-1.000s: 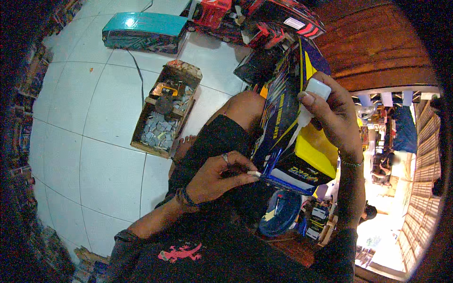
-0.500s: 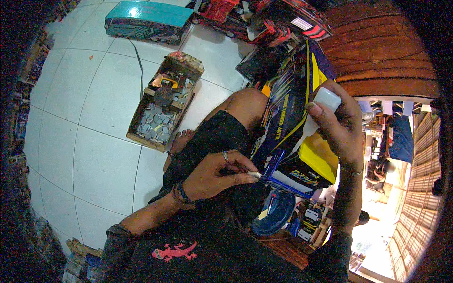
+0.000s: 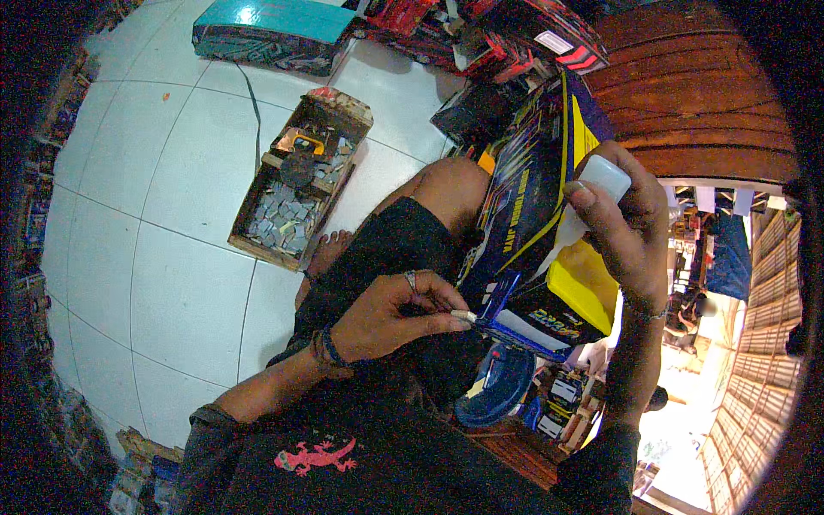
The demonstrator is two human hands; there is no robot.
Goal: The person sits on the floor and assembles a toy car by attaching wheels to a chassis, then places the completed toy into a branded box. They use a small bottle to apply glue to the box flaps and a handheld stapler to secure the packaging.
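A long blue-and-yellow printed cardboard box (image 3: 536,249) rests tilted across the lap of a person seated on a white tiled floor (image 3: 163,283). The right hand (image 3: 622,227) grips one small white bottle (image 3: 602,176) against the box's upper side, fingers wrapped around it. The left hand (image 3: 395,313), wearing one ring and a dark wristband, pinches closed at the box's lower end flap; what it holds, if anything, is too small to tell. One open wooden tray (image 3: 300,180) of small parts and one teal-topped box (image 3: 270,34) lie on the floor.
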